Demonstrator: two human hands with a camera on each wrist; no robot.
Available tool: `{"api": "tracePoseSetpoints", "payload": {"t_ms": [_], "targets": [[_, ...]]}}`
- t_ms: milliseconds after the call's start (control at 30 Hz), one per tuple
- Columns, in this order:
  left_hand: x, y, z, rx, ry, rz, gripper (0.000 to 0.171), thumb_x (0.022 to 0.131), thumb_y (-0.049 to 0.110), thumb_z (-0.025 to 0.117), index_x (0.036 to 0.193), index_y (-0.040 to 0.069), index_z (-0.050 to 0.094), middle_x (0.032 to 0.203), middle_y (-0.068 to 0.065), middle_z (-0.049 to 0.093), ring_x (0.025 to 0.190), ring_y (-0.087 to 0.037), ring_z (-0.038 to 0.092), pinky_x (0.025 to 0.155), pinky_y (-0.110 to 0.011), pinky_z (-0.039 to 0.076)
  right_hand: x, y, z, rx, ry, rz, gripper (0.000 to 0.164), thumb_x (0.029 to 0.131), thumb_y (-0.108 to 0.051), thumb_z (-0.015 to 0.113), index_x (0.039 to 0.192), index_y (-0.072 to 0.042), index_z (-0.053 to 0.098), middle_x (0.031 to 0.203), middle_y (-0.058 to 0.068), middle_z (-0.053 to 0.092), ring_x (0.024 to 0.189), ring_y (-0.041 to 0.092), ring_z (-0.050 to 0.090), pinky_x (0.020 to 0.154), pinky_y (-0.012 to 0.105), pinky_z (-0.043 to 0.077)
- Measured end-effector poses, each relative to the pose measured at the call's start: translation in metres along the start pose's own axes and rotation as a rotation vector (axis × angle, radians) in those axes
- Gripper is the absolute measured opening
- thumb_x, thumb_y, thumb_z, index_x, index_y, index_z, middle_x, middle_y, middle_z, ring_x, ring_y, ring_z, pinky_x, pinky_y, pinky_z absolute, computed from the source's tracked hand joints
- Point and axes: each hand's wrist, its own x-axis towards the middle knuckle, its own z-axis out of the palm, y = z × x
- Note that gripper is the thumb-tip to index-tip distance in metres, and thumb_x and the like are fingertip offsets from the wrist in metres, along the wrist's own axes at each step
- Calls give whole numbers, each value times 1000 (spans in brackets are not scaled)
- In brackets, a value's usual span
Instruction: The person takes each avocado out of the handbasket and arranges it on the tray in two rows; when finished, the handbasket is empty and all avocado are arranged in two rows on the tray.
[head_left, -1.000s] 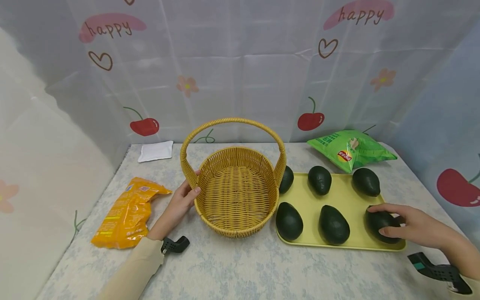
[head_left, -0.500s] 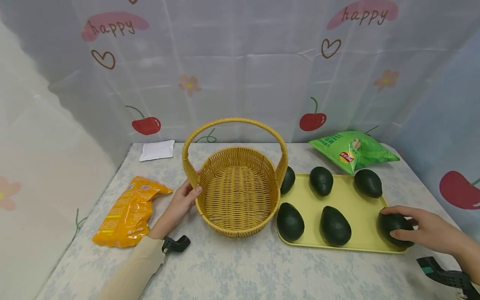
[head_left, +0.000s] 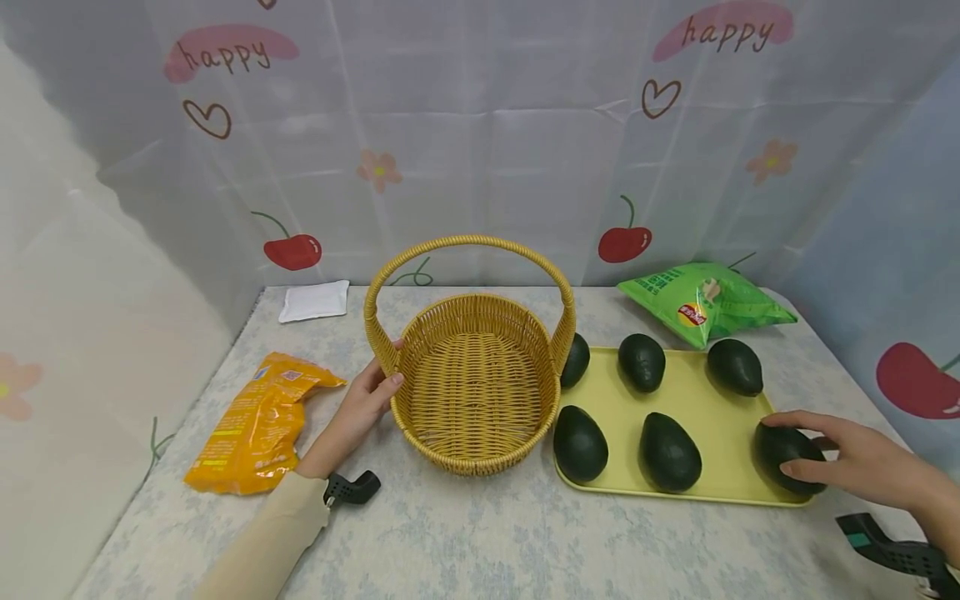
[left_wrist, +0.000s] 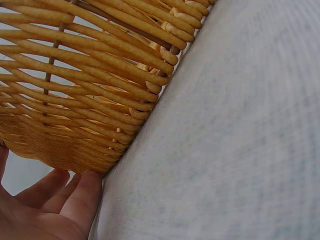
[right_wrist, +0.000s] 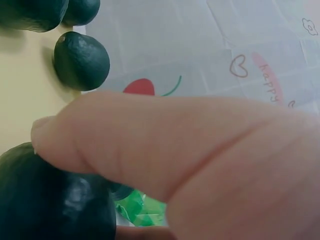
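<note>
A round yellow wicker basket (head_left: 480, 392) with a tall arched handle stands upright in the middle, and nothing lies in it. My left hand (head_left: 362, 408) holds its left side at the foot of the handle; in the left wrist view the fingers (left_wrist: 82, 200) touch the woven outer wall. To the right, several dark green avocados (head_left: 670, 452) lie on a yellow tray (head_left: 720, 433). My right hand (head_left: 847, 458) grips the avocado (head_left: 783, 458) at the tray's front right corner between thumb and fingers. In the right wrist view the thumb presses on that avocado (right_wrist: 55, 200).
An orange snack bag (head_left: 255, 429) lies left of my left forearm. A small white packet (head_left: 313, 301) sits at the back left, and a green chip bag (head_left: 705, 302) behind the tray. Printed sheets (head_left: 480, 167) close off the back and sides.
My right hand and the avocado in its grip have shifted right toward the tray's right edge, then stayed about still. The left hand and basket have not visibly moved.
</note>
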Motion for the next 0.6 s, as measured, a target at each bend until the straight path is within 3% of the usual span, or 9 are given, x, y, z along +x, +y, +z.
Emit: {"api": "tracePoseSetpoints", "payload": {"t_ms": [267, 433, 600], "targets": [[0, 2, 1, 16, 0, -4, 61, 109, 21, 49, 164, 19, 23, 163, -24, 33, 134, -29, 47, 91, -23, 54, 2, 0, -8, -10, 3, 13, 64, 86, -29, 81, 134, 8, 56, 133, 43, 52, 108, 55, 59, 79, 62, 55], [0, 5, -3, 123, 1, -14, 61, 108, 22, 51, 164, 20, 26, 164, -21, 33, 138, -39, 45, 94, -27, 53, 3, 0, -12, -12, 16, -4, 64, 88, -27, 80, 134, 9, 55, 133, 43, 52, 108, 58, 57, 81, 65, 53], [-4, 20, -10, 235, -6, -42, 67, 108, 25, 53, 165, 17, 19, 165, -22, 30, 143, -43, 43, 106, -43, 50, 6, -1, -20, 4, 30, -37, 63, 88, -24, 79, 135, 10, 53, 135, 43, 50, 111, 59, 55, 83, 69, 51]]}}
